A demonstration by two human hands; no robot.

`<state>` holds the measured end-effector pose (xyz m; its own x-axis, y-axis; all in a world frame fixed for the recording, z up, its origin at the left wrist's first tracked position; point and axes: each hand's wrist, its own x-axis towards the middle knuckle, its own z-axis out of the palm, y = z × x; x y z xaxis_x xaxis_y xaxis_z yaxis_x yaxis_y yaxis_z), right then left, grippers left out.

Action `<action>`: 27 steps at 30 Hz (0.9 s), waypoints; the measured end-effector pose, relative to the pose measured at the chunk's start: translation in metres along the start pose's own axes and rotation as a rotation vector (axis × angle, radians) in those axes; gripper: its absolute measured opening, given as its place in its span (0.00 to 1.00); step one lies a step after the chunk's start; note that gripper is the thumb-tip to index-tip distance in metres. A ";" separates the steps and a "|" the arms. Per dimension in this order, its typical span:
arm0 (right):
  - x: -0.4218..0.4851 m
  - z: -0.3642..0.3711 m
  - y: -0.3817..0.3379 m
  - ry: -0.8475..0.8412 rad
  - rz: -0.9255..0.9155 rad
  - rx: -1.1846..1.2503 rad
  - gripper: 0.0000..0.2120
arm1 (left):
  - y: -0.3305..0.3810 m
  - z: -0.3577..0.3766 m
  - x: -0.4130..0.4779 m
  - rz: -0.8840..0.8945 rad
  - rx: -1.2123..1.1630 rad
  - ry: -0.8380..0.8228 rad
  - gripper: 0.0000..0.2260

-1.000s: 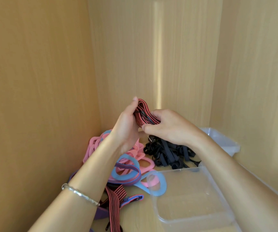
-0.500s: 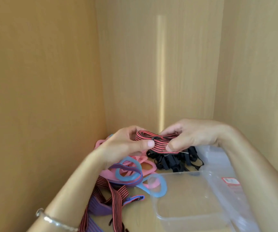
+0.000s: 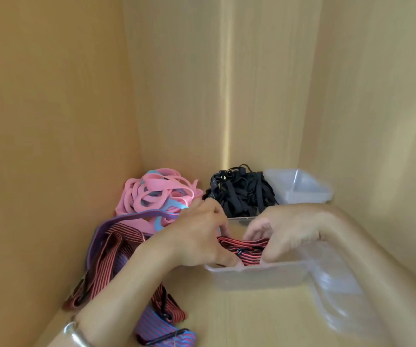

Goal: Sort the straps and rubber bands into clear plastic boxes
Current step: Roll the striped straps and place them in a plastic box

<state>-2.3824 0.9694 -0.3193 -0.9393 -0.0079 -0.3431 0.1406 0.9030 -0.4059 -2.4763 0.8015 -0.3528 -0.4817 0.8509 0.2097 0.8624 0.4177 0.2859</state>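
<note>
One red-striped strap [image 3: 242,246]: we are pinching it with left hand [image 3: 199,236] and right hand [image 3: 284,234] inside the clear box [image 3: 257,269], near its front wall; pink bands [image 3: 152,194] and black straps [image 3: 239,194] are lying along the shelf [image 3: 252,319] back edge.

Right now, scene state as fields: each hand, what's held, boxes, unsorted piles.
left hand: grips folded striped strap, inside near box
right hand: grips same strap's other end
black straps: pile behind near box
far box: back right, beside black straps
pink and blue bands: pile, back left
loose striped straps: left of near box
</note>
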 end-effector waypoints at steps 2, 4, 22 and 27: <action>0.002 0.005 -0.003 0.029 0.001 -0.055 0.18 | -0.001 0.001 0.000 -0.010 -0.056 -0.005 0.22; 0.003 0.009 -0.002 0.057 -0.003 -0.088 0.19 | -0.001 0.002 0.001 -0.070 -0.129 -0.056 0.27; 0.001 0.012 0.016 -0.026 -0.125 0.047 0.20 | -0.011 0.013 0.001 -0.151 -0.361 0.085 0.24; -0.003 0.013 0.009 -0.081 -0.118 0.125 0.13 | -0.011 0.016 0.001 -0.147 -0.351 0.110 0.24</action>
<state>-2.3743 0.9725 -0.3326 -0.9241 -0.1500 -0.3515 0.0731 0.8334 -0.5478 -2.4838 0.8032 -0.3701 -0.6258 0.7434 0.2360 0.6866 0.3815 0.6189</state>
